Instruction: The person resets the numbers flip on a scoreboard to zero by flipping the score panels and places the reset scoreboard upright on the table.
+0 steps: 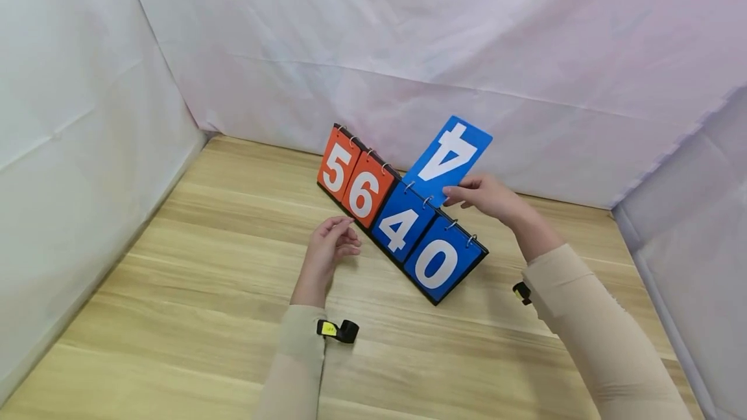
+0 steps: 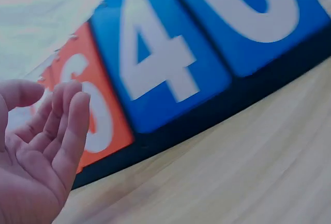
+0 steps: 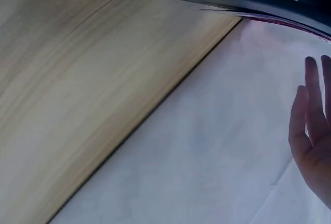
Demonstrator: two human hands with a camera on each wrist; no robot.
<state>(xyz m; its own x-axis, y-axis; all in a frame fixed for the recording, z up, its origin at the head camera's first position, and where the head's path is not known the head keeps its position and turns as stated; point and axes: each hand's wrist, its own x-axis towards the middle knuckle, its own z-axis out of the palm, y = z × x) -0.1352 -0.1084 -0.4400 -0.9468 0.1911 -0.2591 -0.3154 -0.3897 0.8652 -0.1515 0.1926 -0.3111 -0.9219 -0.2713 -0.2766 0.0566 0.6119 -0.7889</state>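
A tabletop flip scoreboard (image 1: 403, 253) stands at an angle on the table. Its red cards read 5 and 6, its blue cards 4 and 0. Above the blue half, a raised blue number card (image 1: 428, 151) shows an upside-down 4, still on its rings. At that card's lower right edge, my right hand (image 1: 487, 196) pinches it, thumb in front. The right wrist view shows only some straight fingers (image 3: 314, 102). My left hand (image 1: 331, 245), fingers loosely bent and holding nothing, hovers by the lower edge below the red 6 card (image 2: 106, 123).
The wooden table (image 1: 204, 284) carries the scoreboard. Pale cloth (image 1: 373, 37) hangs close behind it and along both sides. A black wrist mount (image 1: 341, 330) sits on the left sleeve, another (image 1: 521, 293) on the right.
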